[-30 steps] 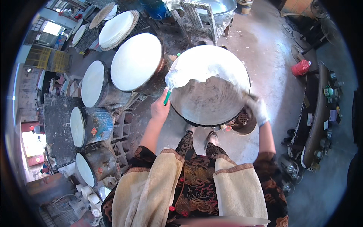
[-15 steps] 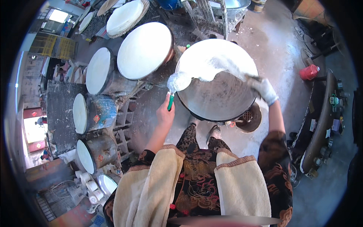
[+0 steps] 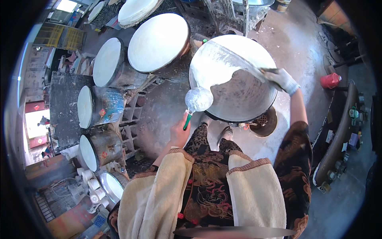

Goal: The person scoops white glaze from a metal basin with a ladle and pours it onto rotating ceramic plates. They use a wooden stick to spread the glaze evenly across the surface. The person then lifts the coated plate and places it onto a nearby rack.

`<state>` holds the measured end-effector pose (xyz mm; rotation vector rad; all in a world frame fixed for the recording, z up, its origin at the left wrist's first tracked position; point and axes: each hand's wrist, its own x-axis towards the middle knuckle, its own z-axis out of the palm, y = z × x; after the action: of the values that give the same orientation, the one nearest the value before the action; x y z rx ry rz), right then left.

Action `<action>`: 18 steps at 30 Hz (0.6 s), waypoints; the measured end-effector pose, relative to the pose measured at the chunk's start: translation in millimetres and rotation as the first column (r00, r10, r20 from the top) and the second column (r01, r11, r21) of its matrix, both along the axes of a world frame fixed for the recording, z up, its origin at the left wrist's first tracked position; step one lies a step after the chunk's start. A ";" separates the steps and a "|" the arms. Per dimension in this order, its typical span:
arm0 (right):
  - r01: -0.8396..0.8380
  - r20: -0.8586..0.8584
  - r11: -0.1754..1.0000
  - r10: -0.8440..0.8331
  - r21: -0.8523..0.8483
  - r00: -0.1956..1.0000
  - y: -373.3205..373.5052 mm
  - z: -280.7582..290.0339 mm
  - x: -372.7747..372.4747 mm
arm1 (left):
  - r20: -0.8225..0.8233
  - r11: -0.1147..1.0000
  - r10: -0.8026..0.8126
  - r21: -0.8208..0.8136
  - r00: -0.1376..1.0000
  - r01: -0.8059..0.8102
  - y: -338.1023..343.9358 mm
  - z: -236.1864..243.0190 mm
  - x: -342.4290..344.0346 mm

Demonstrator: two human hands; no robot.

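A big round pan is in front of me. White batter covers its far and left part, while the near right surface shows grey. My left hand is closed around the green handle of a ladle, whose round bowl is at the pan's near left rim, wet with white. On the right side, my right hand, in a pale glove, grips the end of a long thin flat strip that slants across the batter toward the far left. Its exact kind is unclear.
Several drums with white round tops stand along the left. A stack of white rounds lies beyond. Below the pan's right rim is a round bin. A red jug and a long curved counter are at the right.
The ladle has moved right and nearer me, over the pan's rim. The strip in my right hand now shows sharply across the batter. The whole view has shifted slightly.
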<state>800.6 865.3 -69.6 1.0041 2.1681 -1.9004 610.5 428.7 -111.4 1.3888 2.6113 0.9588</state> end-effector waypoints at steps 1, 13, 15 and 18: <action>-0.037 0.003 0.999 0.037 -0.015 0.999 0.2 -1.8 -10.0 | -0.010 0.999 -0.029 -0.034 1.000 0.029 -1.3 1.6 2.7; -0.192 0.019 0.981 0.193 -0.039 0.981 13.2 -2.2 15.6 | 0.199 0.934 -0.344 -0.026 0.918 0.355 18.8 13.9 19.1; -0.171 -0.068 0.985 0.172 0.024 0.983 12.6 -9.0 7.3 | 0.258 0.936 -0.352 0.107 0.900 0.335 28.1 24.4 20.7; -0.285 0.056 0.926 0.307 -0.248 0.950 4.9 -8.0 9.6 | 0.515 0.956 -0.197 0.289 0.835 0.047 40.5 54.1 22.9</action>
<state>810.2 870.2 -77.6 0.6641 1.8596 -1.8683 633.4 469.2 -57.3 1.0928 2.0066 1.4697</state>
